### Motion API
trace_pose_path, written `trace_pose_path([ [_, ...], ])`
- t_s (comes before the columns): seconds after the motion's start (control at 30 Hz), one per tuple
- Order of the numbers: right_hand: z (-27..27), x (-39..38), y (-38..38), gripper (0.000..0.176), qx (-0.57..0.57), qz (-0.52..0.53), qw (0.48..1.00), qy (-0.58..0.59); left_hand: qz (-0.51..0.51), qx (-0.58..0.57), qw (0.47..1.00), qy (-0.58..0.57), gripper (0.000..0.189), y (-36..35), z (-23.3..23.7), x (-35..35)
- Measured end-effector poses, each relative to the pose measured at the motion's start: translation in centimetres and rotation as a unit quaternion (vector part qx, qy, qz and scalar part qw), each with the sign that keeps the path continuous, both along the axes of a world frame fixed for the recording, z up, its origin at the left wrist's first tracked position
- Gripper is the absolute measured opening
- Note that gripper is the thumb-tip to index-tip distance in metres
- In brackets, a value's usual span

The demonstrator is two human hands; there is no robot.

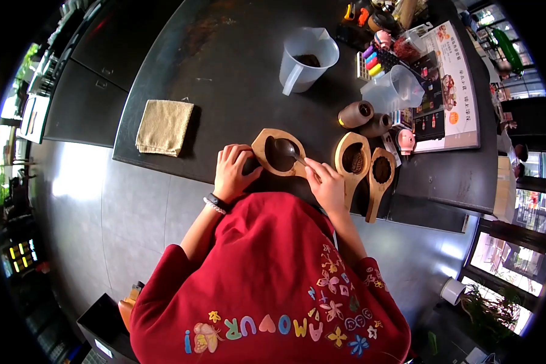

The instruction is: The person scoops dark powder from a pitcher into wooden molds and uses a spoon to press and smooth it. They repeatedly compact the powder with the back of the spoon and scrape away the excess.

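My right hand (326, 183) is closed on the handle of a metal spoon (287, 147), whose bowl rests over the dark hollow of a wooden mold (261, 143) at the table's near edge. Beside the mold's left side, my left hand (232, 168) lies with its fingers bent and the thumb apart, touching or nearly touching the wood. What is under its fingers is hidden. Just right of my right hand lie a second wooden mold (343, 146) and a smaller wooden mold (374, 193), both with dark material in their hollows.
A folded tan cloth (164, 128) lies on the dark table (224, 73) at the left. Farther back stands a plastic jug (320, 72) with dark contents. At the right are brown jars (355, 114), a clear container (394, 89), a pink figurine (406, 141) and a menu sheet (465, 115).
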State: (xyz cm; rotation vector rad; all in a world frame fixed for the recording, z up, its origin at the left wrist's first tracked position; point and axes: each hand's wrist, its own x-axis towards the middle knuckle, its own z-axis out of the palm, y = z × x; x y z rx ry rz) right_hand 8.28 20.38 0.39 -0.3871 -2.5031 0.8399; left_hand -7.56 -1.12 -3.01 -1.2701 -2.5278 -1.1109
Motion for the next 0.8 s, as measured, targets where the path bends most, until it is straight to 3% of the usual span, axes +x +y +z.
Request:
trace_pose_path([
  [0.8,0.9,0.0,1.5,0.019,-0.066,0.017,0.998,-0.005,0.010,0.000,1.000,0.016,0.031,0.4,0.2,0.2],
])
